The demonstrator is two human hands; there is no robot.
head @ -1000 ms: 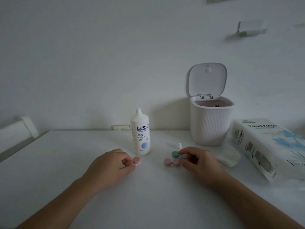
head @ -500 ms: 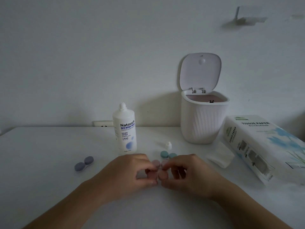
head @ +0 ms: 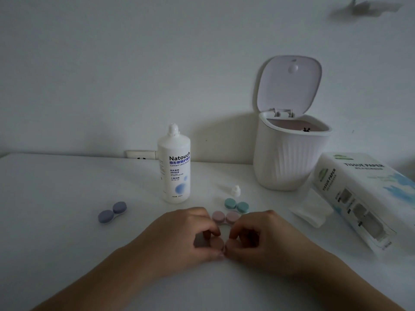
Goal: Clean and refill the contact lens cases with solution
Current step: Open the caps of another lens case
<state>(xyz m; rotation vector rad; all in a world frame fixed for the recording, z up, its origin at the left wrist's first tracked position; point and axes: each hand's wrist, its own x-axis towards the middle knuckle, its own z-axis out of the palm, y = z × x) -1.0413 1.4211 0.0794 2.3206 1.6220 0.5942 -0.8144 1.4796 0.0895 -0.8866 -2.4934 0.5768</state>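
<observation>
Unmoved, Natouch bottle (head: 174, 169) faces TISSUE PAPER pack (head: 363, 194).

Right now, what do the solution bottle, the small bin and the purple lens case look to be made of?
Solution bottle: likely glossy white plastic, with a smooth sheen and printed label. Small bin: seemingly matte white plastic, moulded vertical ribs and a hinged lid. Purple lens case: probably matte plastic caps on a paler base; the dim light leaves the finish uncertain.
</observation>
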